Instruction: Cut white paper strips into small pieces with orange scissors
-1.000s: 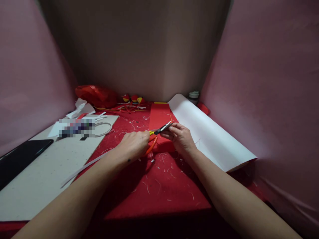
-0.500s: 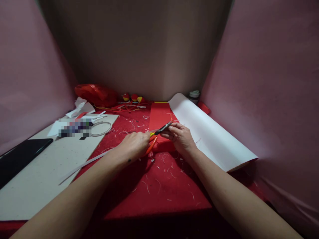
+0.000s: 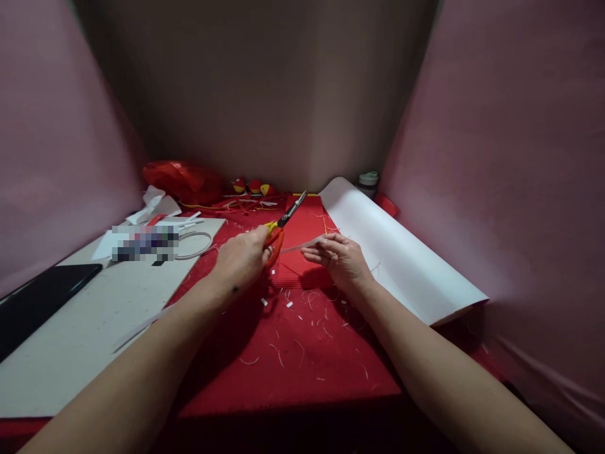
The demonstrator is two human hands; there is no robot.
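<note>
Wrapped round the orange and yellow handles of the scissors (image 3: 287, 217), my left hand (image 3: 242, 257) is at the centre. The blades point up and away and look nearly closed. My right hand (image 3: 341, 255) pinches a thin whitish strip (image 3: 309, 244) between its fingertips, to the right of the scissors. The strip runs left toward my left hand and is apart from the blades. Beneath both hands is a red ribbed sheet (image 3: 302, 221). Small white offcuts and thin curled threads lie on the red cloth (image 3: 283, 378).
On the left, a pale board (image 3: 113, 328) carries a black flat device (image 3: 47, 299) and a coiled ring (image 3: 208, 239). A red plastic bag (image 3: 182, 180) and small red-yellow balls (image 3: 254, 186) sit at the back. A large white roll (image 3: 392, 252) lies right, near a lidded jar (image 3: 368, 181).
My left hand has moved left and nearer with the scissors, whose blades have swung upward, away from my right hand. The strip in my right hand now shows more clearly.
</note>
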